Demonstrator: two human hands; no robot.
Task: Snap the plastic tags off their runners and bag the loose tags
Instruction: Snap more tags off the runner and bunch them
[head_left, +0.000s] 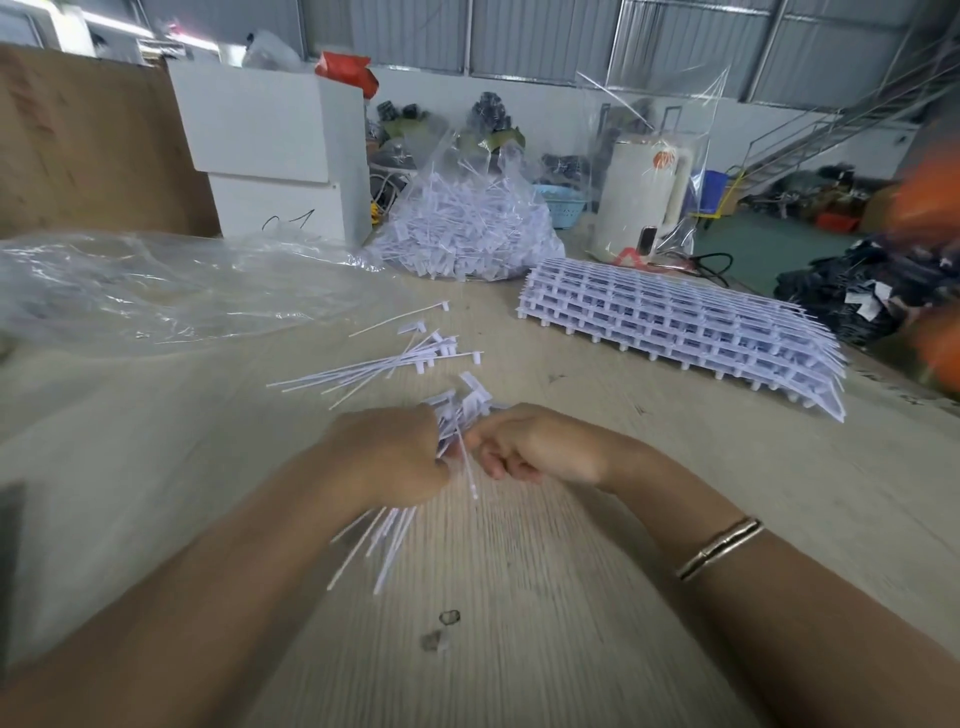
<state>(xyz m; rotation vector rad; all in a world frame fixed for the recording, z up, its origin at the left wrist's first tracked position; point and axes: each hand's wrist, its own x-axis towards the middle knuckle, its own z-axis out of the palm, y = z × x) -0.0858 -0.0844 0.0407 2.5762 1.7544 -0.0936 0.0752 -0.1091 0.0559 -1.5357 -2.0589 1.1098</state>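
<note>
My left hand grips a bundle of white plastic tags; their heads stick out above the fist and their thin tails fan out below it. My right hand sits right beside it, fingers curled, pinching a single tag at the bundle. A few loose tags lie on the table just beyond my hands. A stack of tag sheets on runners rests to the right. Further back stands a clear bag full of loose tags.
An empty crumpled clear bag lies at the left on the wooden table. White boxes and a white kettle in plastic stand behind. Dark bundles sit off the right edge.
</note>
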